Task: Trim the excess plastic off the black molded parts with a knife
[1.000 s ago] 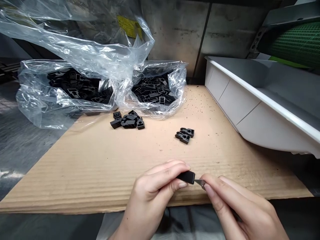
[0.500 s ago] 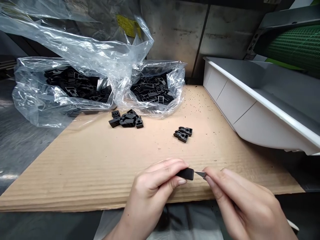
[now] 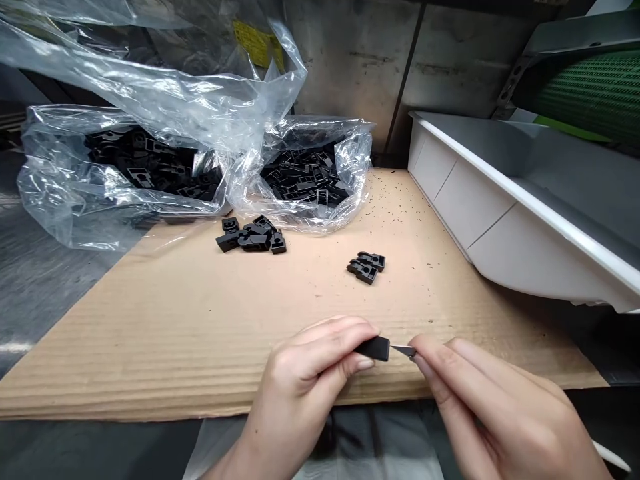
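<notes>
Near the cardboard's front edge, my left hand [image 3: 305,380] pinches a small black plastic part [image 3: 375,348] between thumb and fingers, its end facing right. My right hand [image 3: 500,407] is closed on a craft knife [image 3: 404,350]. Its pointed blade sticks out left from my fingertips, with the tip at or very near the part's right end; I cannot tell if they touch. Most of the handle is hidden in my hand. Beyond my hands lie a couple of black plastic pieces [image 3: 365,268], and farther left sits a small heap of similar black pieces [image 3: 254,237].
Two clear plastic bags, a left one [image 3: 65,193] and a right one [image 3: 357,173], hold many black parts at the back. A grey bin [image 3: 467,200] stands at the right. Tiny black shavings dot the cardboard [image 3: 165,327]. Green mesh material [image 3: 595,93] is at upper right.
The blade and my right hand have shifted very slightly right and turned a little. My left hand keeps its hold on the black part, almost unmoved. The camera view has shifted slightly.
</notes>
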### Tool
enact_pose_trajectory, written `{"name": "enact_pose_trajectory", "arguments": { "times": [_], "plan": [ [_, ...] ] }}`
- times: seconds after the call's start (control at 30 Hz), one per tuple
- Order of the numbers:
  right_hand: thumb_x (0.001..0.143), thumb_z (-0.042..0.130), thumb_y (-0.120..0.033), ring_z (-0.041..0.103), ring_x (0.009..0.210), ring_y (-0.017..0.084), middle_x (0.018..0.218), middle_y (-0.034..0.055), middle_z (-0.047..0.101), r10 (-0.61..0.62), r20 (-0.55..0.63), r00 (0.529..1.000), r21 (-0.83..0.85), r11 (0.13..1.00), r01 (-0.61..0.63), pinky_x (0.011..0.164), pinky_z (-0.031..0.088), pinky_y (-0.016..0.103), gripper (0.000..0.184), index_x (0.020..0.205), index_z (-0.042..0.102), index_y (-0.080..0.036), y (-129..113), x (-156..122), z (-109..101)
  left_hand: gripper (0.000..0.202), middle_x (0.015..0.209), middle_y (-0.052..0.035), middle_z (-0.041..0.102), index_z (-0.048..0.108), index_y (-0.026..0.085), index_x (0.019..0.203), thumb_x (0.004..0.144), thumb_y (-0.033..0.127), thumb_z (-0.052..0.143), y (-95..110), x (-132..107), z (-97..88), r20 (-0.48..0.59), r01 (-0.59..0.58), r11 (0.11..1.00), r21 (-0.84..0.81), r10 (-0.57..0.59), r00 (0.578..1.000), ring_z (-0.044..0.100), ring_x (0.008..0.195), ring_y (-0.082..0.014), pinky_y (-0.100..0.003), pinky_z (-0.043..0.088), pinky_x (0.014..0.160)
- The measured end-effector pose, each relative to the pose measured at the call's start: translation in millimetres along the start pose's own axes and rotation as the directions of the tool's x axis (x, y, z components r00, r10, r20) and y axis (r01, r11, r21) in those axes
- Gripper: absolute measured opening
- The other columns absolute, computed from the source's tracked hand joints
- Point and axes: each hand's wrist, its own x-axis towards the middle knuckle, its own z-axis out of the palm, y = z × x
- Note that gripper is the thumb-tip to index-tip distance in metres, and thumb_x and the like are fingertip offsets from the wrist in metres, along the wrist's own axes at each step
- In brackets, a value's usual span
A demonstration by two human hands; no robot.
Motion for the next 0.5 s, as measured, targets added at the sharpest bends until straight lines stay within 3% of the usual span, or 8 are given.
{"name": "enact_pose_trajectory", "arguments": {
  "times": [0.17, 0.37, 0.5],
  "plan": [
    [0.081, 0.046, -0.012, 0.060, 0.048, 0.012, 0.070, 0.0030, 0.063, -0.017, 0.040, 0.999, -0.061, 0.998, 0.019, 0.050, 0.051, 0.021, 0.026, 0.105, 0.056, -0.015, 0.6, -0.1, -1.5, 0.025, 0.096, 0.0010, 0.073, 0.072, 0.023, 0.094, 0.078, 0.007, 0.060, -1.2, -0.3, 1.3, 0.006, -0.035, 0.999, 0.022, 0.035, 0.999, 0.066, 0.091, -0.0158, -0.020, 0.050, 0.086],
    [0.081, 0.042, -0.012, 0.054, 0.039, 0.011, 0.061, -0.0026, 0.059, 0.021, 0.206, 0.978, 0.094, 0.995, -0.041, 0.053, 0.054, 0.020, 0.019, 0.089, 0.056, -0.022, 0.7, 1.9, -2.2, 0.025, 0.096, -0.0012, 0.072, 0.070, 0.020, 0.094, 0.080, 0.004, 0.055, -1.5, -1.7, 3.1, 0.036, -0.109, 0.993, 0.053, 0.108, 0.994, 0.065, 0.094, -0.0169, -0.021, 0.050, 0.085],
    [0.081, 0.043, -0.010, 0.058, 0.045, 0.011, 0.069, 0.0002, 0.063, 0.023, 0.154, 0.988, 0.110, 0.993, -0.040, 0.056, 0.055, 0.020, 0.022, 0.096, 0.056, -0.020, -0.9, -0.4, -2.6, 0.025, 0.098, 0.0009, 0.072, 0.070, 0.020, 0.095, 0.079, 0.005, 0.059, -2.4, -3.1, 2.7, 0.019, -0.092, 0.995, 0.050, 0.091, 0.996, 0.064, 0.096, -0.0150, -0.018, 0.047, 0.090]
  ]
}}
